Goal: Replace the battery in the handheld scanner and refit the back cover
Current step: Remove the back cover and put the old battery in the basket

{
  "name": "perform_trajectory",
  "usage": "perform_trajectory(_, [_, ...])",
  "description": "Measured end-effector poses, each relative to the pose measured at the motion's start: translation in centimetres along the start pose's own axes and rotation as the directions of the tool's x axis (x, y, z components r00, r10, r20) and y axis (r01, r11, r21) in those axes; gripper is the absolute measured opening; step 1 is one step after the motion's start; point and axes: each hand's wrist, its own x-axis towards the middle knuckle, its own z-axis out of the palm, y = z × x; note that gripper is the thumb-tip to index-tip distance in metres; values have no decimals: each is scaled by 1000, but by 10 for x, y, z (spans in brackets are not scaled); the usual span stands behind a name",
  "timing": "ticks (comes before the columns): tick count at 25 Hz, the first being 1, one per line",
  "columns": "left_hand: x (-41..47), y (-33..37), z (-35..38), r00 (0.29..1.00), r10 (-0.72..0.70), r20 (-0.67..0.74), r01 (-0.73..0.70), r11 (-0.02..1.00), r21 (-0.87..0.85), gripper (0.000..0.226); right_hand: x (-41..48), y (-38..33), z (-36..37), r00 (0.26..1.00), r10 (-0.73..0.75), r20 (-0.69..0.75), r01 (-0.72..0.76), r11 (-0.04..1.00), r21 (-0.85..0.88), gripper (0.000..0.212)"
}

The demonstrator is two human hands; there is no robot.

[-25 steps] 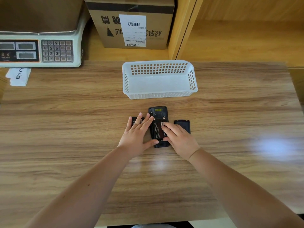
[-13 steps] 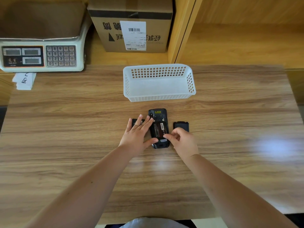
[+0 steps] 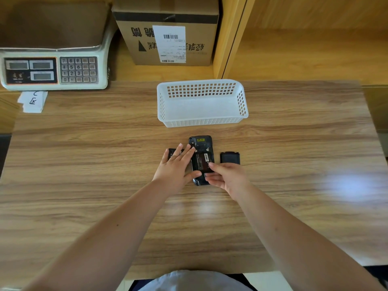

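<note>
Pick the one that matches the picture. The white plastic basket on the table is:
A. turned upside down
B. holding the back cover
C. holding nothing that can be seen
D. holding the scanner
C: the white plastic basket stands upright with a bare floor, while the scanner lies on the table nearer the person, and the back cover lies just to its right.

Glossy wood-grain laminate table [image 3: 105, 185]; white perforated plastic basket [image 3: 201, 122]; matt black plastic scanner [image 3: 200, 141]; brown cardboard box [image 3: 134, 49] bearing paper label [image 3: 169, 44].
</note>
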Motion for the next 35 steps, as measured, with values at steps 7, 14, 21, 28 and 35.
perform_trajectory(7, [0, 1, -11, 999, -7, -40, 2, 991, -133, 88, -4, -5, -5, 1000, -16, 13, 16, 999, -46, 17])
perform_trajectory(14, [-6, 9, -35, 993, -41, -108, 19, 981, -195, 95, -12, -17, -11, 993, -85, 85, 91, 993, -76, 16])
perform_trajectory(21, [-4, 18, -61, 982, -35, -183, -11, 969, -247, 93, -14, -41, -7, 977, -184, 106, 199, 968, -151, 18])
perform_trajectory(28, [27, 11, -100, 937, -107, -332, 0, 952, -308, 89, -3, -103, 13, 923, -375, 82, 381, 873, -304, 10])
perform_trajectory(35, [66, 2, -116, 941, -136, -311, 71, 975, -211, 77, 44, -160, 33, 833, -552, 38, 488, 700, -521, 15])
